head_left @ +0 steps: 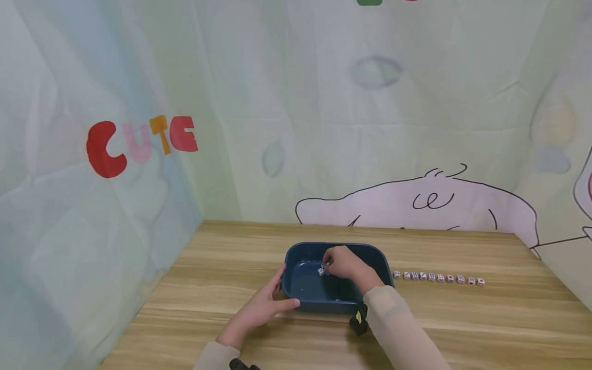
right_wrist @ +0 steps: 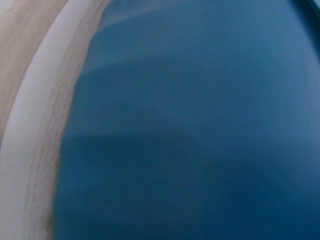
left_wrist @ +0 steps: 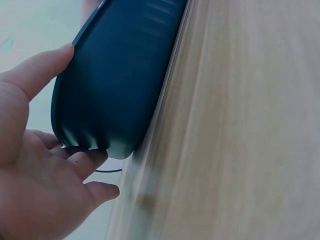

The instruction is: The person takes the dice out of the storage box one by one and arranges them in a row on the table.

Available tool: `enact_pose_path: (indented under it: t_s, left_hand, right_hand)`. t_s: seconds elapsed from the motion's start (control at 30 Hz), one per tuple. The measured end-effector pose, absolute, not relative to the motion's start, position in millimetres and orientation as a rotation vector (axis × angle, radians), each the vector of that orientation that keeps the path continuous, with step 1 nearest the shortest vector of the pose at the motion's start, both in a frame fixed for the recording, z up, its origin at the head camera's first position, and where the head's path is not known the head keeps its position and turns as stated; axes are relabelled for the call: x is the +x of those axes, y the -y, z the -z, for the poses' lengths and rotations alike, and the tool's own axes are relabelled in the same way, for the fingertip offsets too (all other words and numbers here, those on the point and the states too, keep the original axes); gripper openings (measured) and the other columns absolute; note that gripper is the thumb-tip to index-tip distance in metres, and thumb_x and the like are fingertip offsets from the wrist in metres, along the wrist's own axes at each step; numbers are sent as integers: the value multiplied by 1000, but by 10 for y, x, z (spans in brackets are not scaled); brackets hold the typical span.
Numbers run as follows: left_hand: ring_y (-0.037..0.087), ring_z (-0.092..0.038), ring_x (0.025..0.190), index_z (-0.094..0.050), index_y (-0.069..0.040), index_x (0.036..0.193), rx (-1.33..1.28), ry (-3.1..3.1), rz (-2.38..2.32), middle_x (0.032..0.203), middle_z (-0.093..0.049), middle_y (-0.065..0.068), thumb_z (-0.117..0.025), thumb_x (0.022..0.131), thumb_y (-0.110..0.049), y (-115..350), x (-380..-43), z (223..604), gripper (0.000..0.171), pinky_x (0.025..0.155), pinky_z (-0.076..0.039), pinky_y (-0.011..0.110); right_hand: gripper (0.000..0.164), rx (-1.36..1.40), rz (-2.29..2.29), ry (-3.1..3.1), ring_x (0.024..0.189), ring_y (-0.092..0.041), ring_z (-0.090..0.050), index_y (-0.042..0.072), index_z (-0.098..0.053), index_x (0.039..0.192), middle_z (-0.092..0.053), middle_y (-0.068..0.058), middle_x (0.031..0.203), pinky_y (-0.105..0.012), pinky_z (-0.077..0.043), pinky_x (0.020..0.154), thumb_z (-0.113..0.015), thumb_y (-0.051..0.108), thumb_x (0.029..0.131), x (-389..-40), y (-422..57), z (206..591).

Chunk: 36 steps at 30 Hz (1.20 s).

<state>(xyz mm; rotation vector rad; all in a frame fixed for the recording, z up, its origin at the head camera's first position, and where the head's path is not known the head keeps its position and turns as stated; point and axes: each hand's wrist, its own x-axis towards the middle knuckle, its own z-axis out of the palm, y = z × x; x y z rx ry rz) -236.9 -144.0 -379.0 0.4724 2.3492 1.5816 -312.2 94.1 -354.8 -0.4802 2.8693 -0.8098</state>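
Observation:
A dark blue plastic basin (head_left: 300, 307) stands on the wooden table. My left hand (head_left: 260, 307) holds its left end, the thumb at the near rim and the fingers along the side; the left wrist view shows the same grip on the basin (left_wrist: 112, 75). Inside, my right hand (head_left: 344, 263) reaches down with bent fingers and pinches a small die (head_left: 325, 265) at its fingertips. Another white die (head_left: 321, 272) lies right beside those fingertips on the basin's floor. Only the basin's wall (right_wrist: 190, 100) fills the right wrist view, with the right hand out of sight.
To the right of the basin, several white dice (head_left: 441, 278) with coloured pips stand in a row on the table (head_left: 462, 324). A printed cloth backdrop (head_left: 277, 103) with cartoon drawings and letters rises behind the table and along its left side.

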Motion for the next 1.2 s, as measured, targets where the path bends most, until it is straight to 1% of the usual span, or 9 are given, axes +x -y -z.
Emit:
enact_pose_path:
  t_s: [0.33, 0.77, 1.2]
  left_hand:
    - [45, -19, 142, -12, -9, 156, 473, -2357, -1580, 159, -12, 22, -73, 87, -29, 1443, -2369, 3784, 94, 114, -22, 55]
    - [45, -22, 142, -14, -10, 155, 467, -2373, -1568, 158, -14, 23, -74, 86, -30, 1432, -2370, 3792, 94, 113, -22, 56]
    - [45, -21, 142, -14, -10, 156, 447, -2368, -1575, 159, -14, 22, -74, 86, -30, 1426, -2344, 3765, 94, 113, -21, 57]
  right_hand:
    - [12, -461, 776, -2852, 74, -16, -55, 5, -70, 96, -65, -5, 87, -32, -49, 69, -68, 7, 84, -3137, -928, 3576]
    - [8, -475, 715, -2870, 72, -15, -55, 5, -70, 91, -63, -3, 81, -33, -51, 70, -71, 8, 84, -3119, -952, 3593]
    - [10, -429, 712, -2852, 74, -17, -55, 6, -69, 95, -62, -4, 85, -33, -51, 71, -69, 8, 85, -3115, -947, 3603]
